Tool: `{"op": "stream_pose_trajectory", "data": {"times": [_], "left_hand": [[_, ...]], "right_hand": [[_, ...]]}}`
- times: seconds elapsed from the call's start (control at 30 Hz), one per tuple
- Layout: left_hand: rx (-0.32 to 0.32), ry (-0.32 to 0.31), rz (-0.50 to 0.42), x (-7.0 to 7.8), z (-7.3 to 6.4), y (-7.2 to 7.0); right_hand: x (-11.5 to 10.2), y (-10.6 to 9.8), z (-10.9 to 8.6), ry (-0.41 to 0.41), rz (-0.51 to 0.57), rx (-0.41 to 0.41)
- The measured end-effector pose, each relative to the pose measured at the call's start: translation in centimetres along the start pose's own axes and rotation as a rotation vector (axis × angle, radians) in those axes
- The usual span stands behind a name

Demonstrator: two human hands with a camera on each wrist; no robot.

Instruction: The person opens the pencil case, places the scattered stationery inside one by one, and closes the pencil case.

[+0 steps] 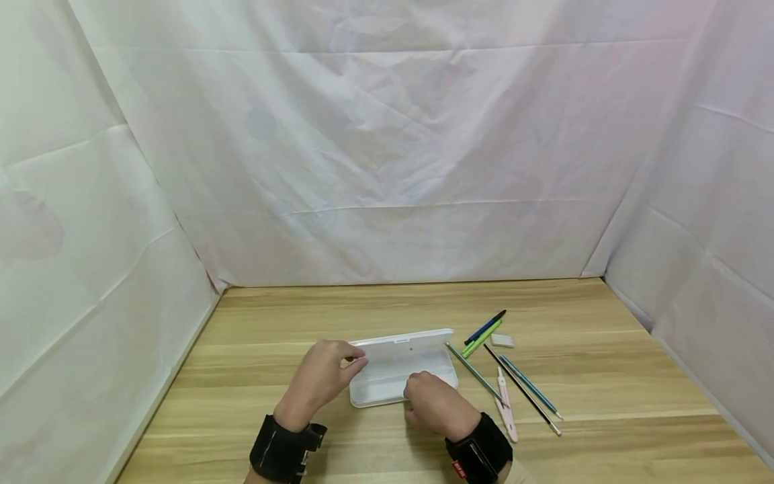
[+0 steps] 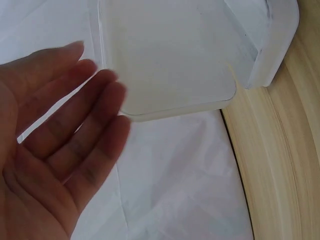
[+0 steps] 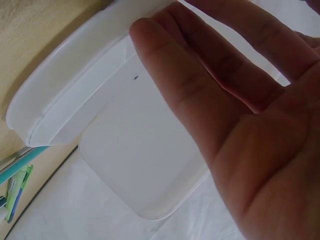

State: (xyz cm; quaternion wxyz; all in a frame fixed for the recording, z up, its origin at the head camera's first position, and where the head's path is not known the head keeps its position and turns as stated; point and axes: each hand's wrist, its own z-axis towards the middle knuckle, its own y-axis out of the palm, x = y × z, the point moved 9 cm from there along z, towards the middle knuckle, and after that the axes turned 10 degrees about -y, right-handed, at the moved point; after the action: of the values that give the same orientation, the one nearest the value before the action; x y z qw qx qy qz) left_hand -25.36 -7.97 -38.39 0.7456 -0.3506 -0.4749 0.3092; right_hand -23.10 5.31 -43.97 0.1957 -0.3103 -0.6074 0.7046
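Observation:
A translucent white plastic pencil case lies on the table with its hinged lid raised at the back. No items show inside the visible part. At the lid's left edge is my left hand; in the left wrist view its fingers are loosely extended beside the lid's corner, and contact is unclear. My right hand holds the case's front rim, thumb low on the outside. In the right wrist view its fingertips lie over the front wall; the thumb's contact is hidden.
Right of the case lie a green pencil, a pink compass, a black pencil and a blue pencil. Behind them are a dark blue pen, a bright green pen and a white eraser. White cloth surrounds the table.

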Motion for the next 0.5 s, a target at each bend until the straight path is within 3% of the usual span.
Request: {"op": "stream_pose_trajectory", "data": {"times": [0.2, 0.5], "left_hand": [[-0.091, -0.014, 0.043, -0.1, 0.0, 1.1], [-0.210, 0.001, 0.029, 0.0, -0.4, 2.6]], "right_hand": [[0.0, -0.1, 0.0, -0.002, 0.001, 0.003], [0.0, 0.0, 0.0, 0.005, -0.007, -0.011]]}}
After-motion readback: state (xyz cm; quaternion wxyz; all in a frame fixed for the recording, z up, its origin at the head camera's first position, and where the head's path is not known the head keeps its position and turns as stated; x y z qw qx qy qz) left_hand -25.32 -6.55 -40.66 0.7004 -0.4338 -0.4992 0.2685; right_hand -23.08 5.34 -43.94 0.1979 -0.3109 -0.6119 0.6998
